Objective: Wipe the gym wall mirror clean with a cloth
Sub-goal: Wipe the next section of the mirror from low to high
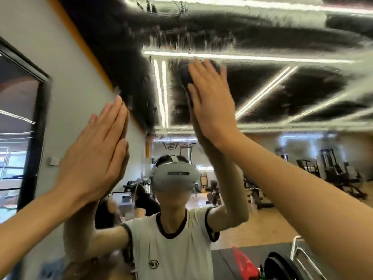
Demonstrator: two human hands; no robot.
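Observation:
The wall mirror (262,93) fills most of the view and its upper part is streaked with wet, smeary bands. My right hand (210,102) is raised high and presses a dark cloth (184,77) flat against the glass with straight fingers; only the cloth's left edge shows past my fingers. My left hand (96,154) lies flat on the mirror near its left edge, fingers straight and together, holding nothing. The reflection shows a person in a white T-shirt and a headset with both arms raised.
A grey wall (66,81) with an orange stripe borders the mirror on the left, next to a black-framed window (26,118). Reflected in the glass are gym machines (339,172), a wooden floor, a red bag (244,263) and a weight plate (280,267).

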